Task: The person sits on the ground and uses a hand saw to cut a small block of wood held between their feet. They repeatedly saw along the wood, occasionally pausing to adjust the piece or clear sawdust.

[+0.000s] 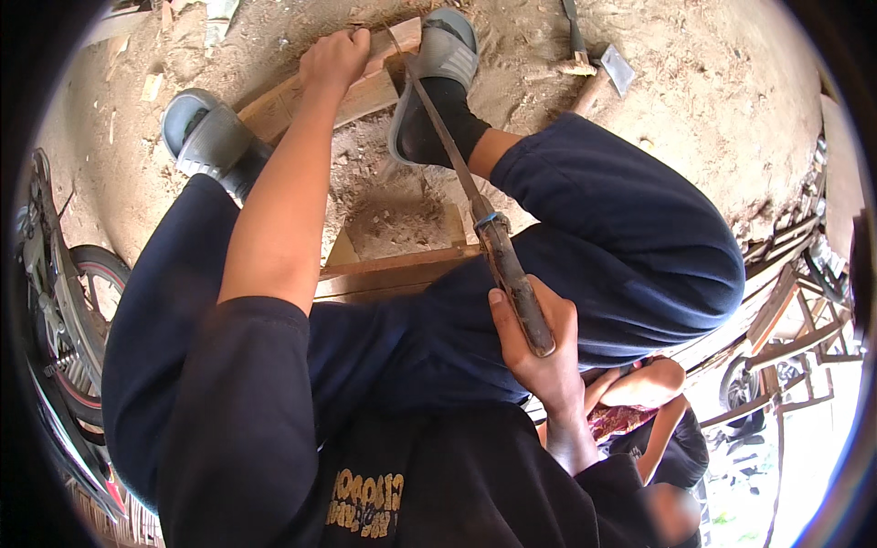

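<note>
My left hand (338,57) grips a wooden piece (356,102) lying on the ground between my sandalled feet, its fingers curled over the upper edge. My right hand (534,333) is closed around the dark, worn handle (512,279) of a long, narrow-bladed handsaw, with a blue band at the handle's top. The saw blade (448,142) slants up and away, its far end at the wood just right of my left hand. Below, a wooden plank (393,269) runs crosswise between my legs.
A hammer-like tool (575,41) and a flat metal blade (619,71) lie on the dirt (694,110) at upper right. A bicycle (87,301) stands at left. Another person (653,411) sits at lower right, near wooden frames (795,347) and planks.
</note>
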`<state>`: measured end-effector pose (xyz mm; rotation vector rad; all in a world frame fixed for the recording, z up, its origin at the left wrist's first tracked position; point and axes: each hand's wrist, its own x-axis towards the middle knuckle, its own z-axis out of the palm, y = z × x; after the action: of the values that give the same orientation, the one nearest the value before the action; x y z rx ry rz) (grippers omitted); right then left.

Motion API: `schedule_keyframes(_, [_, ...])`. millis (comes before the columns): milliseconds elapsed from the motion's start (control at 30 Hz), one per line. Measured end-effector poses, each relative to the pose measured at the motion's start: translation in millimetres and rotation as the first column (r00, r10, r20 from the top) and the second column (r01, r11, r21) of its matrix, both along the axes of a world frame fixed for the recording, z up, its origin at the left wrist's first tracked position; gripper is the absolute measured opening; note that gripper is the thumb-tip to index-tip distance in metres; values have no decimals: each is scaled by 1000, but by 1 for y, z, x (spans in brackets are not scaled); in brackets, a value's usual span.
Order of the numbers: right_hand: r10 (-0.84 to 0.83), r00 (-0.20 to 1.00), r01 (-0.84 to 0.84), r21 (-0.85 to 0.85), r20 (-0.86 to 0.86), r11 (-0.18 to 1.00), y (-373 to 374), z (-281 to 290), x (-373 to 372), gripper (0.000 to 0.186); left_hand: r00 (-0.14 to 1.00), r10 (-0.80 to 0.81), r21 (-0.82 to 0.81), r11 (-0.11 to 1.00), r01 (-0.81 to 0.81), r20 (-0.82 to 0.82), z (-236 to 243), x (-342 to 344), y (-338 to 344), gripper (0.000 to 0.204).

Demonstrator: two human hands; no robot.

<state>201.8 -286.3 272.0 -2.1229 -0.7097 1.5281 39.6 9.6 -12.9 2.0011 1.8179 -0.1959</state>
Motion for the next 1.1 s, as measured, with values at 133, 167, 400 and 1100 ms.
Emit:
schedule_keyframes(133, [11, 999, -12, 31, 43, 999, -26, 42, 7, 9, 1000, -4, 4, 1000, 4, -25, 6, -7, 3, 61])
schedule_keyframes(167, [18, 999, -22, 74, 50, 997, -26, 39, 5, 10, 1000, -7, 9, 1000, 7, -27, 7, -8, 4, 60])
schedule_keyframes(400, [-19, 1000, 18, 89, 15, 996, -4, 13, -2, 19, 1000, -12, 0, 1000, 12, 18, 5, -6, 4, 60])
schedule_keyframes(1100, [3, 1000, -1, 111, -14, 994, 13, -5, 2, 19, 1000, -21, 44, 999, 20, 14, -1, -14, 7, 61])
